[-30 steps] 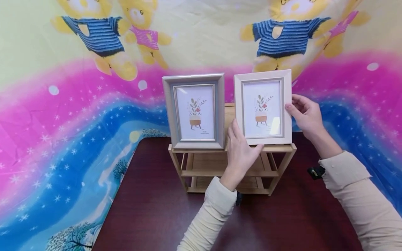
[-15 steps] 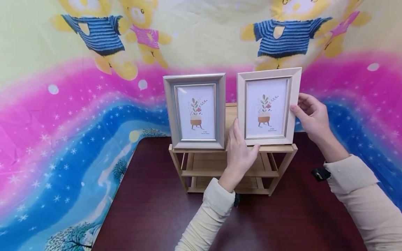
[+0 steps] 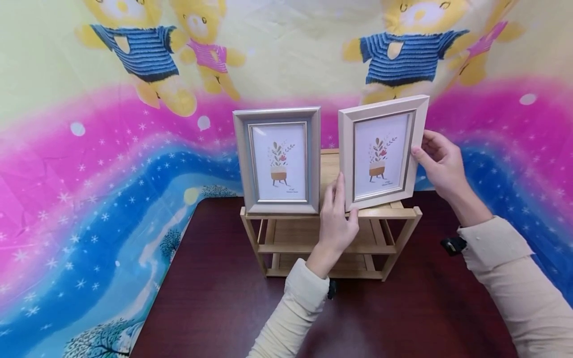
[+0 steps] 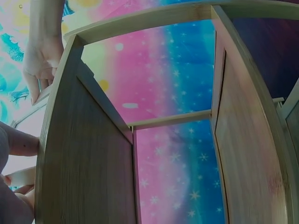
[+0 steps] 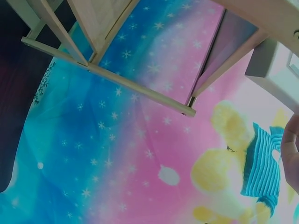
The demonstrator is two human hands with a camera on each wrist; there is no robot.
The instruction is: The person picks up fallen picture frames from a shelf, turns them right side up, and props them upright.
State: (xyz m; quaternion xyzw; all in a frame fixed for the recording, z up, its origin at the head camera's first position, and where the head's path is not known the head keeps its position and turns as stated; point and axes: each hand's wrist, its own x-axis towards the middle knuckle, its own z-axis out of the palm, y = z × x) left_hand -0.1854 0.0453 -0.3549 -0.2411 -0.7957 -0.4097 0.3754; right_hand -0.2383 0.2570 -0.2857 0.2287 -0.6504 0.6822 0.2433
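Observation:
A cream picture frame (image 3: 421, 134) with a potted-plant print stands at an angle on the right of a wooden rack's top (image 3: 385, 214), its left edge nearer. My right hand (image 3: 443, 164) pinches its right edge, thumb in front and fingers behind. At the lower left corner is my left hand (image 3: 335, 223), its straight fingers along the frame's side and its thumb by the bottom edge. The left wrist view catches part of the left hand (image 4: 16, 200) beside the rack's edge. A grey-blue picture frame (image 3: 239, 159) with a matching print stands on the left.
The rack has lower shelves (image 3: 295, 231) and stands on a dark red table (image 3: 215, 278). Behind it hangs a printed cloth (image 3: 286, 59) with teddy bears. The two frames stand apart, with a narrow gap between them.
The cream frame has shifted slightly right and turned, its left edge coming nearer and its right edge going back. My right hand moved slightly right with it; my left hand moved slightly left.

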